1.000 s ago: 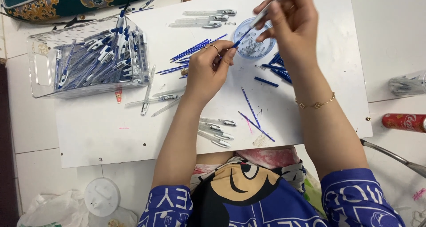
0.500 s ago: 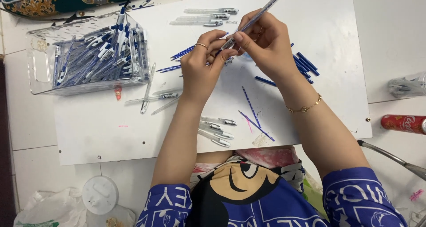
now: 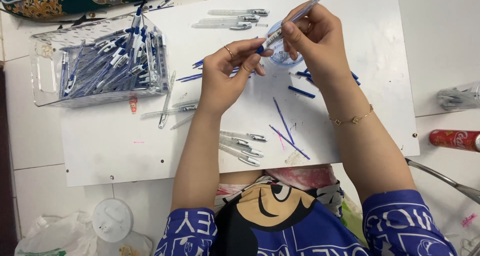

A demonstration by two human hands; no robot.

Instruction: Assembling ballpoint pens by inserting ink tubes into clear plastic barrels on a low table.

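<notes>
My right hand (image 3: 315,41) holds a clear pen barrel (image 3: 306,10) that slants up to the right. My left hand (image 3: 230,71) pinches the blue tip end (image 3: 260,49) of the same pen. Both hands hover over a white board (image 3: 125,146), just above a small round clear dish (image 3: 280,57). Loose blue refills (image 3: 283,120) lie below the hands, and more blue parts (image 3: 302,91) lie by my right wrist. Several empty clear barrels (image 3: 242,147) rest near my left forearm, others (image 3: 232,17) at the far edge.
A clear plastic bin (image 3: 45,66) full of assembled blue pens (image 3: 115,61) stands at the left. A red can (image 3: 457,139) lies at the right, beyond it a clear bundle (image 3: 457,97). A white lid (image 3: 112,219) and plastic bag (image 3: 50,238) sit on the tiled floor.
My right hand came down from the far right with the barrel and met my left hand; both now hold one pen over the dish.
</notes>
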